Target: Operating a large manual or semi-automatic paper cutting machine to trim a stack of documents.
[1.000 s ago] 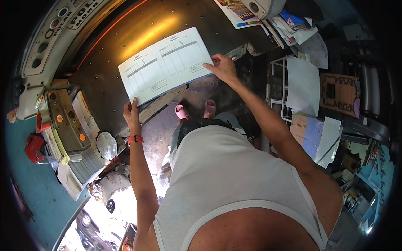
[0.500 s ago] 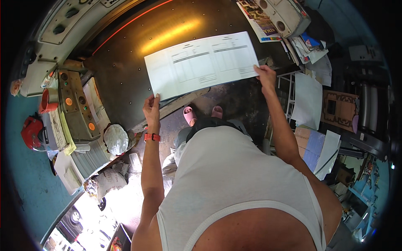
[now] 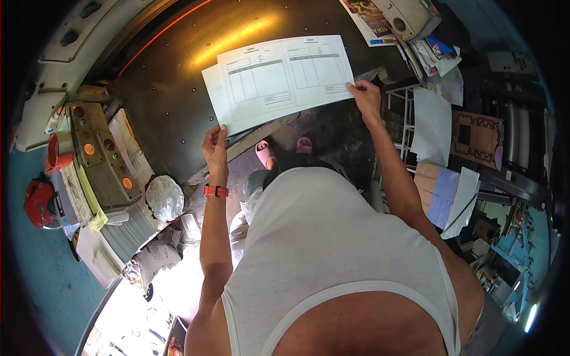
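Note:
A wide white stack of printed form sheets [image 3: 261, 89] lies at the front edge of a dark metal machine table [image 3: 172, 89] dotted with small holes. Its top sheet is shifted slightly to the right of what lies beneath. At the near left corner my left hand [image 3: 215, 145], with a red watch [image 3: 216, 191] on its wrist, pinches the paper between thumb and fingers. Gripping the near right corner is my right hand [image 3: 364, 99], its thumb on top. The fingers under the paper are mostly hidden.
A control panel [image 3: 101, 154] with orange and green buttons stands left, beside a red holder [image 3: 59, 152], a red helmet [image 3: 43, 203] and a stack of grey sheets [image 3: 129, 234]. To the right are a white rack [image 3: 405, 121], cardboard [image 3: 436, 190] and a grey machine box [image 3: 407, 18].
The top sheet now sits offset from the paper beneath, whose left strip shows. My right hand has moved left and slightly up with the paper's right edge. My view has shifted slightly.

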Tool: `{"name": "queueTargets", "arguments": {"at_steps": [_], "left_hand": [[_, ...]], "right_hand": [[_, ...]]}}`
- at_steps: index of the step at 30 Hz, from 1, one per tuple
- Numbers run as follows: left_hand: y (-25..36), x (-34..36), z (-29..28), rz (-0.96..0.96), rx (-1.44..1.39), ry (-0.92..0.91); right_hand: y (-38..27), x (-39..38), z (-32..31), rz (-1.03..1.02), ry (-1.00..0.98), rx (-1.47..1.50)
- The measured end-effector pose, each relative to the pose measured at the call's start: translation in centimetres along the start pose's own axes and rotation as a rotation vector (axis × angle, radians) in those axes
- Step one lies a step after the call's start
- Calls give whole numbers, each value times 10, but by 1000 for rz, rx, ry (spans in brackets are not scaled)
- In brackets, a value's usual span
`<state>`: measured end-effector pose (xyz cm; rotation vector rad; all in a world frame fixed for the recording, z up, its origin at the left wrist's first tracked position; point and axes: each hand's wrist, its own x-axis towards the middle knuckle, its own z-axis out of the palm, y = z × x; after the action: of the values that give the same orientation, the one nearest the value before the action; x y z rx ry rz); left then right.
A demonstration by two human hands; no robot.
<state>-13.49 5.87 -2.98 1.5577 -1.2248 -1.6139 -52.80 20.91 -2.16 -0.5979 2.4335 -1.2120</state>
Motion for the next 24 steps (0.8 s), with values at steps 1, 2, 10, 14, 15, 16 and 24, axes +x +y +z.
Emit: {"name": "queueTargets", "arguments": {"at_steps": [1,2,10,14,15,16,24], "left_hand": [[1,0,0,14,-2,-12],[3,1,1,25,18,0],[15,23,0,55,81,66],[24,30,-4,111,111,89],[26,31,-4,105,105,87],[27,31,-4,102,99,82],[32,28,7,62,104,25]], "right_hand": [[0,0,3,-89,19,-78],[0,1,6,-159,32,-159],[-32,3,12,8,32,-114],[-70,11,5,16,-100,160],[-80,14,6,27,-142,261],[-90,15,7,4,-142,268],[-124,33,16,-20,-262,297]]}}
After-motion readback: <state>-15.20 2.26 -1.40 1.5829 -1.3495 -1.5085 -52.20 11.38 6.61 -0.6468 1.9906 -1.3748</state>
